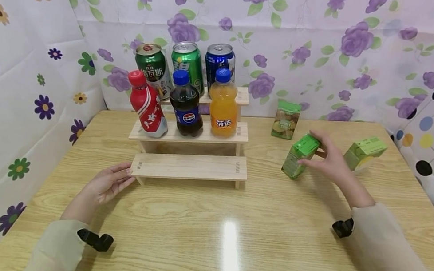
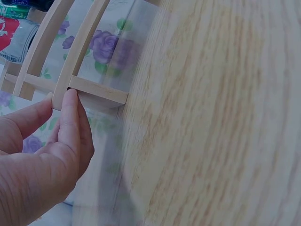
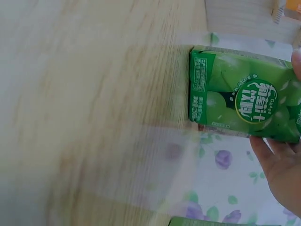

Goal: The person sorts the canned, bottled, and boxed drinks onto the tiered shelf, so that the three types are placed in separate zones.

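Observation:
My right hand [image 1: 328,159] grips a green grape juice carton [image 1: 300,156] near its top, with the thumb on one side and fingers on the other. The carton is tilted; whether its base touches the table I cannot tell. In the right wrist view the carton's printed front [image 3: 244,94] faces the camera. My left hand [image 1: 111,182] pinches the left end of the lowest step of a wooden tiered rack [image 1: 191,167]. The left wrist view shows the thumb and fingers [image 2: 70,122] on that step's corner. Nothing stands on this lowest step.
The middle step bears a red bottle [image 1: 148,107], a Pepsi bottle [image 1: 186,107] and an orange soda bottle [image 1: 224,105]. Behind them, several cans [image 1: 188,63] line the top step. A brown-green carton [image 1: 285,120] and a yellow-green carton [image 1: 364,153] stand apart on the wooden table [image 1: 173,238].

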{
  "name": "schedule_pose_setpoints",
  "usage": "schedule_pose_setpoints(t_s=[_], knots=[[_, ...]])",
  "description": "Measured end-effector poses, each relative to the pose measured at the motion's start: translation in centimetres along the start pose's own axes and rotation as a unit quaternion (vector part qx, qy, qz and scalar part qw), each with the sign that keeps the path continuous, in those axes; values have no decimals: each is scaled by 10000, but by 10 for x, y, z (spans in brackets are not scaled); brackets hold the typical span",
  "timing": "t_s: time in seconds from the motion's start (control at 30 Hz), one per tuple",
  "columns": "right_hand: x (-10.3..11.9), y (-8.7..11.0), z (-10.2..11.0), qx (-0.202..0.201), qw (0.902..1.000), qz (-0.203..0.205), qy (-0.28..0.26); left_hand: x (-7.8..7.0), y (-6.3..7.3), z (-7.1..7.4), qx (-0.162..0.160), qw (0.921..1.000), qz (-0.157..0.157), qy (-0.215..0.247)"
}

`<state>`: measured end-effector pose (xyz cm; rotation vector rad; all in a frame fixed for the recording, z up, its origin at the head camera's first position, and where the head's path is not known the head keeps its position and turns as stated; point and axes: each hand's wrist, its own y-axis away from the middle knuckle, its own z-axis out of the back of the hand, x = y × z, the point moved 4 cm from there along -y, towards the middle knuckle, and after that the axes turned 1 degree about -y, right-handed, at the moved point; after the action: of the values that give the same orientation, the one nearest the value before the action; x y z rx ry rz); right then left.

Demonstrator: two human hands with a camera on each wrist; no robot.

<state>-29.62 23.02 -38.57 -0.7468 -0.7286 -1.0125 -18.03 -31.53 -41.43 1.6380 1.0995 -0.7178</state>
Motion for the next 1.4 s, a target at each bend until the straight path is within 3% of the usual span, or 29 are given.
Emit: schedule_pose_setpoints(t_s=[0.17,0.47,0.93,1.4], knots=[[-3,5,2,248,9996,113,-46,2,-1,0,-22,10000,16,55],[-4,12,7,-20,10000,-1,-47,1,-1,1,-41,9999,13,128],[-1,17,-6,237,9970,295,-678,1,-2,1,-27,10000,5,74],[13,33,-18,542,9959,456,-566,0,-2,1,-39,9999,23,108]])
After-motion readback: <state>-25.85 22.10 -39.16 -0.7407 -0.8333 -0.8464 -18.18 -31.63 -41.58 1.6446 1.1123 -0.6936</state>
